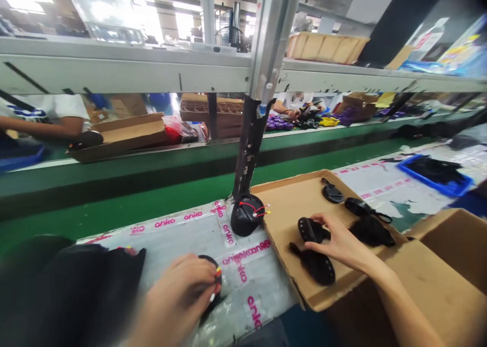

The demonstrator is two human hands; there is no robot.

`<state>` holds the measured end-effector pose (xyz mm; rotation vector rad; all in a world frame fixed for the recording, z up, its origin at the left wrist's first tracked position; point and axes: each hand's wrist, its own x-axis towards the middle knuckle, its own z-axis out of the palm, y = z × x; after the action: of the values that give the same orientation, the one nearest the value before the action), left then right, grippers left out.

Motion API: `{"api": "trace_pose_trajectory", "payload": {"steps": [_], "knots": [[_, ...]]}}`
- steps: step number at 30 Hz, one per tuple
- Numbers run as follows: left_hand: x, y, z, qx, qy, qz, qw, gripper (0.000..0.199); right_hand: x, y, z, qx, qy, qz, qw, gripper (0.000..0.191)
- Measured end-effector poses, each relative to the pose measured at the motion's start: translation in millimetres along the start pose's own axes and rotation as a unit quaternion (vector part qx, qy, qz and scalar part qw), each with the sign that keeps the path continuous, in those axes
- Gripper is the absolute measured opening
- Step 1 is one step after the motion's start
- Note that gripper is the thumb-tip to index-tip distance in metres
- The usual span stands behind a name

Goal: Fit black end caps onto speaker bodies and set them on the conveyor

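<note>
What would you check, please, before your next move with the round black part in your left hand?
1. Left hand on the round black part: ok, holding it at the edge.
2. Red and yellow wires on that part: cannot tell, the fingers partly hide them.
3. Second round black part on the belt: ok, standing beside the cardboard tray.
4. Right hand on the oval black part: ok, resting on it inside the tray.
5. Dark object left of the left hand: cannot tell, too blurred.
</note>
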<state>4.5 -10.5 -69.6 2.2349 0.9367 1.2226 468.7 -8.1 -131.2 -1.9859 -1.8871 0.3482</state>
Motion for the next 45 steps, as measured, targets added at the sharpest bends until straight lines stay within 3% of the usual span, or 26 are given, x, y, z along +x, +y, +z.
{"api": "trace_pose_trajectory", "payload": {"steps": [7, 9, 12, 14, 17, 20, 22, 23, 25, 27, 29, 30, 32, 34, 36, 40, 45], "knots": [[-11, 3, 10.2, -0.035, 0.011, -0.119, 0.992, 0.007, 5, 3, 24, 0.033, 0.051, 0.033, 0.998, 0.111], [-12, 4, 13.8, -0.037, 0.027, -0.132, 0.990, 0.006, 2, 4, 30, 0.040, 0.044, 0.024, 0.998, 0.096], [-12, 7, 18.5, -0.043, 0.056, -0.142, 0.987, 0.006, -3, 6, 34, 0.051, 0.019, 0.021, 0.998, 0.057], [-11, 8, 20.6, -0.050, 0.070, -0.146, 0.986, 0.007, -6, 8, 32, 0.049, 0.001, 0.020, 0.999, 0.045], [-10, 9, 22.3, -0.072, 0.084, -0.154, 0.982, 0.007, -12, 5, 19, 0.060, 0.033, 0.018, 0.998, 0.047], [-11, 9, 22.9, -0.090, 0.087, -0.176, 0.976, 0.007, -31, -21, -1, 0.155, 0.045, 0.077, 0.984, 0.058], [-12, 8, 23.1, -0.086, 0.086, -0.172, 0.978, 0.007, -51, -53, -9, 0.282, -0.007, 0.137, 0.949, 0.057], [-12, 8, 23.1, -0.080, 0.086, -0.162, 0.980, 0.007, -60, -72, -8, 0.367, -0.022, 0.150, 0.918, 0.056], [-12, 7, 22.9, -0.070, 0.088, -0.136, 0.984, 0.008, -74, -114, 3, 0.562, -0.063, 0.113, 0.817, 0.055], [-10, 7, 21.9, -0.061, 0.086, -0.112, 0.988, 0.009, -75, -154, 23, 0.691, -0.113, 0.068, 0.710, 0.049], [-7, 8, 20.2, -0.045, 0.081, -0.090, 0.992, 0.011, -64, -187, 46, 0.742, -0.094, 0.046, 0.662, 0.042], [-5, 8, 19.4, -0.034, 0.078, -0.074, 0.994, 0.012, -57, -199, 55, 0.744, -0.082, 0.041, 0.662, 0.039], [-1, 10, 18.2, -0.010, 0.071, -0.043, 0.997, 0.014, -41, -215, 66, 0.716, -0.051, 0.012, 0.696, 0.039], [3, 12, 18.5, 0.013, 0.061, -0.021, 0.998, 0.013, -29, -224, 67, 0.669, -0.037, -0.047, 0.741, 0.047], [6, 13, 20.0, 0.028, 0.053, -0.017, 0.998, 0.011, -25, -229, 60, 0.633, -0.022, -0.117, 0.765, 0.054], [8, 13, 22.8, 0.033, 0.046, -0.034, 0.998, 0.008, -30, -236, 46, 0.615, -0.009, -0.192, 0.765, 0.063], [9, 14, 21.4, 0.018, 0.048, -0.056, 0.997, 0.014, -31, -229, 61, 0.637, -0.041, -0.131, 0.758, 0.077]]}}
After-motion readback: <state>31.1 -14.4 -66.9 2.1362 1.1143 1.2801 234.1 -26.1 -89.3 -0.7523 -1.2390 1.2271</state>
